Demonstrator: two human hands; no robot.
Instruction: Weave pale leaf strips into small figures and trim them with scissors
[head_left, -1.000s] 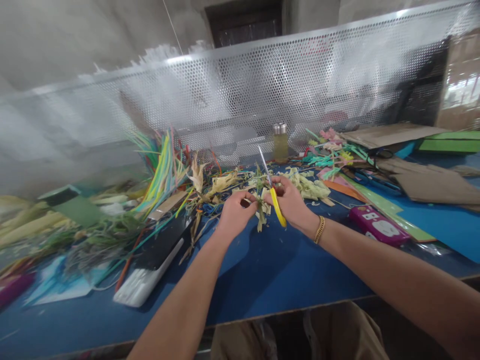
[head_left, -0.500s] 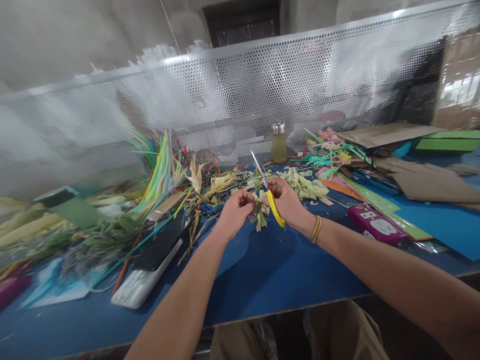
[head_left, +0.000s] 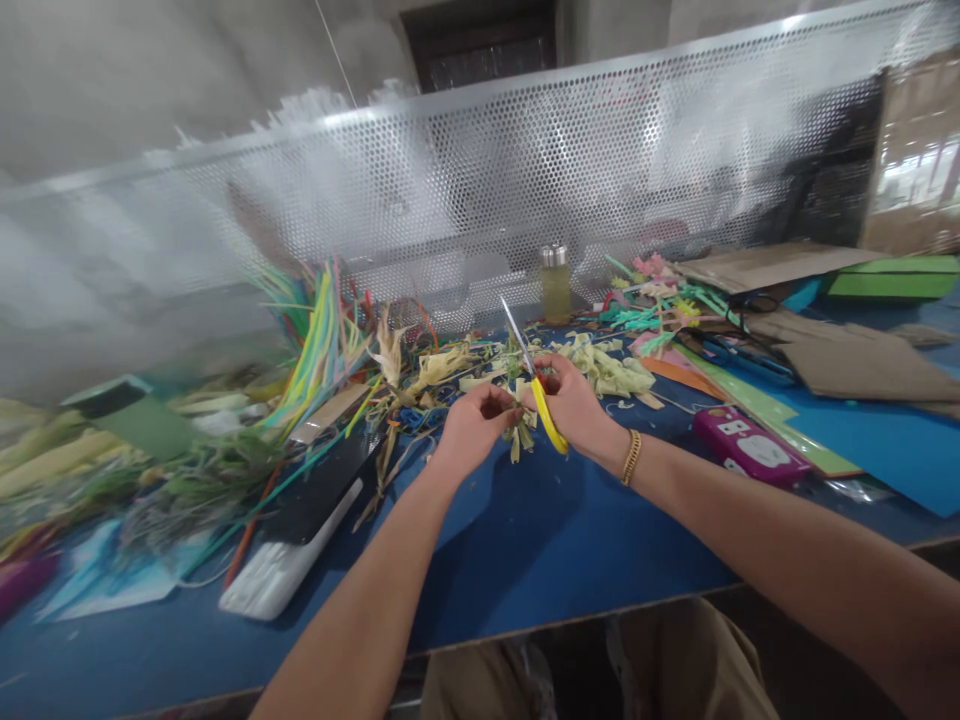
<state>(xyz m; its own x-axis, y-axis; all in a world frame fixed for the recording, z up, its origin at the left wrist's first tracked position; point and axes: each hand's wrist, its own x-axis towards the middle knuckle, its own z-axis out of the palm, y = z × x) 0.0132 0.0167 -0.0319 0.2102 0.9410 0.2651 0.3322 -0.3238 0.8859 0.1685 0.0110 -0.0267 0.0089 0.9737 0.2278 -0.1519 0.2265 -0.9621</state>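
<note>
Near the middle of the blue table, my left hand [head_left: 474, 430] pinches a small bundle of pale green leaf strips [head_left: 519, 438] between thumb and fingers. My right hand [head_left: 574, 400] is closed around yellow-handled scissors [head_left: 553, 420], whose blades point up and away to the left. Its fingertips sit close to the upper end of the bundle; whether they also grip the strips is hidden. Behind my hands lie more pale strips [head_left: 611, 370] and dried husk pieces [head_left: 442, 365].
Left stand a bunch of coloured pipe cleaners [head_left: 319, 335], a green box [head_left: 127, 410] and a black-and-white device [head_left: 300, 550]. A lidded bottle [head_left: 555, 285] stands before the perforated metal screen [head_left: 510, 180]. Right lie a purple power strip [head_left: 750, 445], cardboard [head_left: 870, 365] and blue sheets [head_left: 877, 440].
My left fingers have shifted slightly across the leaf strips, covering more of the bundle. The scissors stay in my right hand at almost the same angle.
</note>
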